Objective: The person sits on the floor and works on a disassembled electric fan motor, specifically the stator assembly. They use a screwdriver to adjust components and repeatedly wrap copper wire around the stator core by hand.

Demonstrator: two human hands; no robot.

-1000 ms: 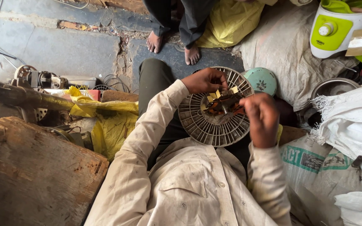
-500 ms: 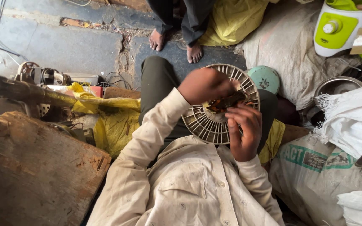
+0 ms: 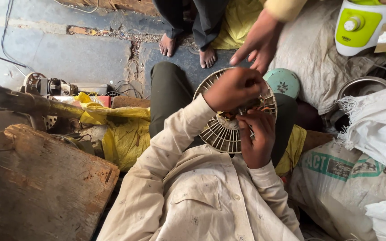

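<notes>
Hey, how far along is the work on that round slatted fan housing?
Done: the round white slatted fan housing lies open on the lap, its copper-wound core exposed. In hand: the left hand and right hand both work at that core; what they grip is unclear. Left: the core sits in the housing. Another person's hand reaches in from above.

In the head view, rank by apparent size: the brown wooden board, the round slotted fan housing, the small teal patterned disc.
1. Brown wooden board, though nearer the camera.
2. Round slotted fan housing, partly hidden by hands.
3. Small teal patterned disc.
</notes>
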